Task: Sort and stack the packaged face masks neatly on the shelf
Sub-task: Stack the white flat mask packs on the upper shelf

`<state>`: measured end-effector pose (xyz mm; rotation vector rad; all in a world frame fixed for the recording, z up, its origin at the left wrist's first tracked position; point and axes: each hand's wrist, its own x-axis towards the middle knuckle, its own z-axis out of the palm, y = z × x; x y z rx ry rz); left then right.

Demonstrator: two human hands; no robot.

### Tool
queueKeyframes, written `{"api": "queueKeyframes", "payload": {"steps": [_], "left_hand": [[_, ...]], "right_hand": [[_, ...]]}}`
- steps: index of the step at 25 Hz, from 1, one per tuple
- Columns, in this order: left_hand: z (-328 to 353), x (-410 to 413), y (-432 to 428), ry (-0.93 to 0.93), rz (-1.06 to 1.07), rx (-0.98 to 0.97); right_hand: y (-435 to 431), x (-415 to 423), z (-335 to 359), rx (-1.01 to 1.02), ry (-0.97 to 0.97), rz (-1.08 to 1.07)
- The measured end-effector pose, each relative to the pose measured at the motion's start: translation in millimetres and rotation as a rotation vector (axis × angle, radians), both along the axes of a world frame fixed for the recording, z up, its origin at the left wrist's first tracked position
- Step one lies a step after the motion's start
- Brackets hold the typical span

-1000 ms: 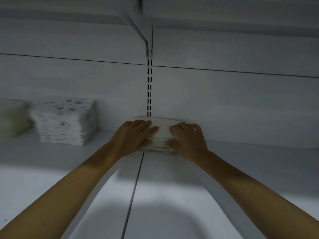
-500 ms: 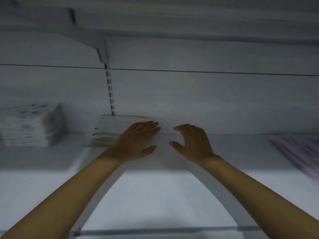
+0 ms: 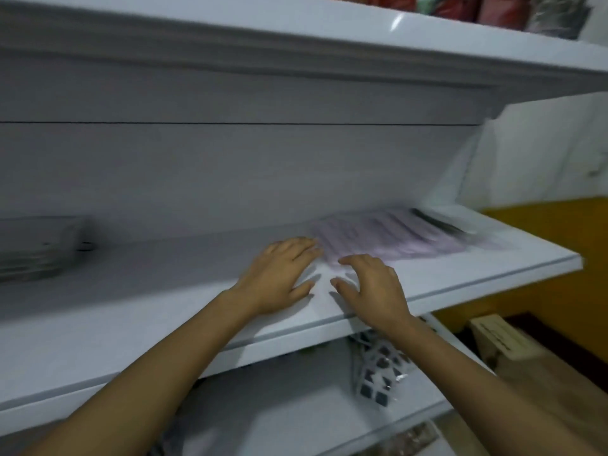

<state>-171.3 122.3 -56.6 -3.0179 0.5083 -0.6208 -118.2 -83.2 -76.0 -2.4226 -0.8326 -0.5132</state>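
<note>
Lilac mask packs (image 3: 388, 240) that sat way off at the right edge half a second ago are now right in front of the fingertips, and the pale stack the left hand was next to has gone out of view. The packs lie fanned out loose on the shelf (image 3: 493, 274), long axis running from their near-left end to the far right, toward the shelf's open end.

Both hands are at that near-left end, flat-ish, fingers spread, holding nothing. The left hand (image 3: 279, 274) has its fingertips just at the corner; too blurry to tell if they touch. The right hand (image 3: 371, 287) is slightly curled, and most of the pile is on its side, so I'd guess it reaches further in.
</note>
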Motion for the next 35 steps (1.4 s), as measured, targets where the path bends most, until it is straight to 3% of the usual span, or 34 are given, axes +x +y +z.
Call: {"api": "queueKeyframes", "payload": {"steps": [4, 11, 13, 19, 22, 26, 29, 31, 33, 35], "left_hand": [[-5, 35, -81, 0.030, -0.050, 0.001], [-3, 121, -130, 0.037, -0.125, -0.093], [2, 163, -142, -0.016, -0.161, -0.155], [8, 257, -216, 0.082, -0.261, -0.306], [4, 283, -234, 0.153, -0.289, -0.310], [0, 313, -248, 0.215, -0.130, -0.202], [-1, 321, -259, 0.259, -0.022, -0.224], [2, 318, -267, 0.280, 0.042, -0.222], [3, 316, -276, 0.287, 0.083, -0.230], [2, 315, -280, 0.327, 0.153, -0.273]], "right_hand": [[-84, 25, -9, 0.039, 0.010, -0.096], [-132, 90, -14, 0.088, -0.025, -0.101], [-147, 114, -9, 0.088, -0.026, -0.107], [-226, 206, 6, 0.109, -0.008, -0.123], [-255, 256, 15, -0.060, 0.082, -0.041], [-267, 319, 25, -0.326, 0.209, 0.090], [-265, 349, 22, -0.437, 0.222, 0.306], [-264, 359, 21, -0.504, 0.141, 0.379], [-264, 370, 19, -0.583, -0.087, 0.411], [-265, 383, 21, -0.558, -0.148, 0.464]]}}
